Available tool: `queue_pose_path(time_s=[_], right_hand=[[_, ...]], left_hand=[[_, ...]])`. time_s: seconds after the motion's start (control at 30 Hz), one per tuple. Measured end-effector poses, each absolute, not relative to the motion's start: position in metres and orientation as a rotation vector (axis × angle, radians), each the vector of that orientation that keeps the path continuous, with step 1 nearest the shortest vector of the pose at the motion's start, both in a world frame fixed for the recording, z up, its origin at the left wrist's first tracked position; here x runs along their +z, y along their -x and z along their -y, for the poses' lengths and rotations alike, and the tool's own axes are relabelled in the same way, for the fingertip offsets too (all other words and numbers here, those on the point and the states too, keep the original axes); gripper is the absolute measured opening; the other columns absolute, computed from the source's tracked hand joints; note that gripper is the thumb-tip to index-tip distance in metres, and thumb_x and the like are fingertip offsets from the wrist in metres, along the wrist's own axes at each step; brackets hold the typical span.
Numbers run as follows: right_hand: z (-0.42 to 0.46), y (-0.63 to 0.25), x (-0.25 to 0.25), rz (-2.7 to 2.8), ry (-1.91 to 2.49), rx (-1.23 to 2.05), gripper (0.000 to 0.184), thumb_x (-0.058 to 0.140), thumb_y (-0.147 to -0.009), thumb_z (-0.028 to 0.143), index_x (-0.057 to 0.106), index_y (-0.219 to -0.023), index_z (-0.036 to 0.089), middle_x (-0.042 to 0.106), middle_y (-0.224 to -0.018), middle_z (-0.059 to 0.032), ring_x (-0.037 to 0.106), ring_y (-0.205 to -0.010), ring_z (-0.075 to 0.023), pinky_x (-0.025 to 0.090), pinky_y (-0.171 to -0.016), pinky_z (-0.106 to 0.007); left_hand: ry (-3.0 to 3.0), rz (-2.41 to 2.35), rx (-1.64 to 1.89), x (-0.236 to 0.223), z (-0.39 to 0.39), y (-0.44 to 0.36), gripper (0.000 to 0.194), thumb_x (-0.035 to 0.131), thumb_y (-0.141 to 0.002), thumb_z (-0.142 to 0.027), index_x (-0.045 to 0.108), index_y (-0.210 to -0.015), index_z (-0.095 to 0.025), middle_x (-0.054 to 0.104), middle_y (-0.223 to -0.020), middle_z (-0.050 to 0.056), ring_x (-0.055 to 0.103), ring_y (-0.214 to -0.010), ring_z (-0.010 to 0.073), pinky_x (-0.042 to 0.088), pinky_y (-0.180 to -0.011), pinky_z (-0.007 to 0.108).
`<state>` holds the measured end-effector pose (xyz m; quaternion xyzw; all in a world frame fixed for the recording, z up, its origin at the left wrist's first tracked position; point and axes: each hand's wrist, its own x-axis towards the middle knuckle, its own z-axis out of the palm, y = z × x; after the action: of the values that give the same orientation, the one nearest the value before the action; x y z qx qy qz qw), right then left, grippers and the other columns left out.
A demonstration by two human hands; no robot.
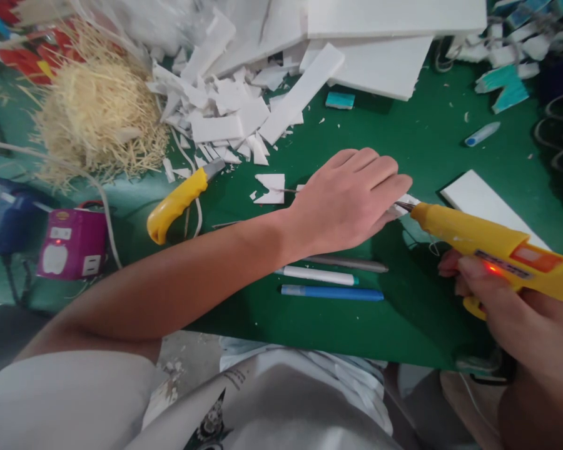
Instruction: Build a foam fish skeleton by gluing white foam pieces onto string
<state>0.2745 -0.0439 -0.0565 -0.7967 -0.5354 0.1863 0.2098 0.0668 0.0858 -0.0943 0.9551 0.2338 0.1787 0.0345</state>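
My right hand point(511, 306) is wrapped round a yellow hot glue gun point(473, 231) with a red light glowing on its side. The gun's metal nozzle points left and meets a small white foam piece point(396, 209) at the fingertips of my left hand point(351, 194). That hand is closed, back upward, pinching the foam piece; most of the piece is hidden under it. Left of the wrist lies a notched white foam cutout point(271, 189) with a thin dark stick running from it toward my hand. Below the hand are a grey pen point(347, 264), a white marker point(319, 275) and a blue marker point(333, 293).
A yellow-handled cutter point(181, 203) lies to the left, near a purple power adapter point(72, 244) and a blue glue gun point(14, 215). Wood shavings point(98, 112) and foam scraps point(229, 106) are heaped behind. A white foam strip point(492, 206) lies at right, partly behind the gun.
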Motion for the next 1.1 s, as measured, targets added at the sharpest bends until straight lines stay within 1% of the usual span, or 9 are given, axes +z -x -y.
queue_pose_path(time_s=[0.1, 0.2, 0.3, 0.4, 0.5, 0.67, 0.9, 1.0, 1.1], right_hand=[[0.0452, -0.277, -0.0587, 1.505, 2.198, 0.506, 0.087, 0.041, -0.064, 0.11, 0.066, -0.069, 0.026, 0.069, -0.062, -0.0094, 0.064, -0.054, -0.025, 0.055, -0.051, -0.041], [0.0461, -0.2799, -0.0615, 1.534, 2.181, 0.484, 0.086, 0.041, -0.067, 0.108, 0.065, -0.069, 0.026, 0.07, -0.064, -0.0091, 0.066, -0.057, -0.0256, 0.056, -0.053, -0.042], [0.0439, -0.2784, -0.0613, 1.56, 2.165, 0.463, 0.085, 0.04, -0.069, 0.108, 0.064, -0.067, 0.027, 0.07, -0.063, -0.0085, 0.067, -0.057, -0.025, 0.056, -0.051, -0.04], [0.041, -0.2738, -0.0584, 1.55, 2.145, 0.505, 0.084, 0.042, -0.068, 0.108, 0.064, -0.066, 0.026, 0.067, -0.058, -0.007, 0.062, -0.049, -0.0214, 0.052, -0.044, -0.036], [0.0407, -0.271, -0.0566, 1.462, 2.126, 0.544, 0.084, 0.046, -0.065, 0.108, 0.065, -0.067, 0.026, 0.066, -0.058, -0.0068, 0.059, -0.045, -0.0198, 0.05, -0.041, -0.035], [0.0427, -0.2719, -0.0583, 1.493, 2.108, 0.549, 0.079, 0.05, -0.069, 0.104, 0.066, -0.069, 0.026, 0.067, -0.06, -0.0069, 0.06, -0.048, -0.0205, 0.05, -0.042, -0.035], [0.0404, -0.2721, -0.06, 1.508, 2.173, 0.509, 0.086, 0.042, -0.066, 0.109, 0.066, -0.069, 0.026, 0.068, -0.06, -0.0082, 0.062, -0.049, -0.0221, 0.052, -0.044, -0.037], [0.043, -0.274, -0.0607, 1.519, 2.191, 0.489, 0.088, 0.039, -0.063, 0.111, 0.065, -0.068, 0.027, 0.067, -0.058, -0.0083, 0.063, -0.05, -0.0236, 0.054, -0.045, -0.038], [0.0457, -0.2756, -0.0613, 1.451, 2.189, 0.539, 0.086, 0.047, -0.062, 0.109, 0.067, -0.073, 0.027, 0.071, -0.065, -0.0091, 0.063, -0.05, -0.0228, 0.053, -0.044, -0.037]], left_hand=[[-2.894, -0.687, 0.517, -0.094, -0.0857, -0.068, 0.033, 0.051, -0.108, -0.029, 0.06, -0.138, -0.019, 0.071, -0.131, 0.012, 0.067, -0.125, 0.0294, 0.055, -0.104, 0.047], [-2.877, -0.682, 0.481, -0.0951, -0.0865, -0.0691, 0.035, 0.05, -0.108, -0.027, 0.058, -0.142, -0.02, 0.071, -0.134, 0.012, 0.067, -0.128, 0.0291, 0.055, -0.105, 0.047], [-2.89, -0.668, 0.473, -0.0963, -0.0875, -0.0696, 0.034, 0.051, -0.109, -0.027, 0.057, -0.142, -0.019, 0.072, -0.132, 0.012, 0.068, -0.127, 0.0279, 0.055, -0.106, 0.045], [-2.898, -0.656, 0.478, -0.0975, -0.0883, -0.0695, 0.034, 0.052, -0.109, -0.027, 0.057, -0.141, -0.016, 0.073, -0.129, 0.012, 0.068, -0.126, 0.0267, 0.054, -0.107, 0.042], [-2.898, -0.655, 0.482, -0.0981, -0.0884, -0.0692, 0.032, 0.053, -0.109, -0.027, 0.059, -0.138, -0.015, 0.073, -0.129, 0.012, 0.068, -0.125, 0.0261, 0.054, -0.107, 0.041], [-2.885, -0.666, 0.462, -0.0969, -0.0876, -0.0694, 0.034, 0.051, -0.109, -0.024, 0.057, -0.142, -0.019, 0.073, -0.13, 0.01, 0.068, -0.127, 0.0253, 0.055, -0.106, 0.043], [-2.873, -0.659, 0.456, -0.0969, -0.088, -0.0701, 0.037, 0.044, -0.11, -0.022, 0.056, -0.145, -0.018, 0.074, -0.13, 0.011, 0.068, -0.127, 0.0253, 0.055, -0.108, 0.043], [-2.874, -0.655, 0.486, -0.0993, -0.0888, -0.0698, 0.037, 0.047, -0.109, -0.024, 0.057, -0.143, -0.016, 0.074, -0.13, 0.012, 0.068, -0.127, 0.0266, 0.056, -0.107, 0.044], [-2.877, -0.653, 0.525, -0.1007, -0.0893, -0.0687, 0.032, 0.051, -0.107, -0.026, 0.062, -0.135, -0.016, 0.074, -0.129, 0.012, 0.068, -0.126, 0.0278, 0.056, -0.107, 0.045]])
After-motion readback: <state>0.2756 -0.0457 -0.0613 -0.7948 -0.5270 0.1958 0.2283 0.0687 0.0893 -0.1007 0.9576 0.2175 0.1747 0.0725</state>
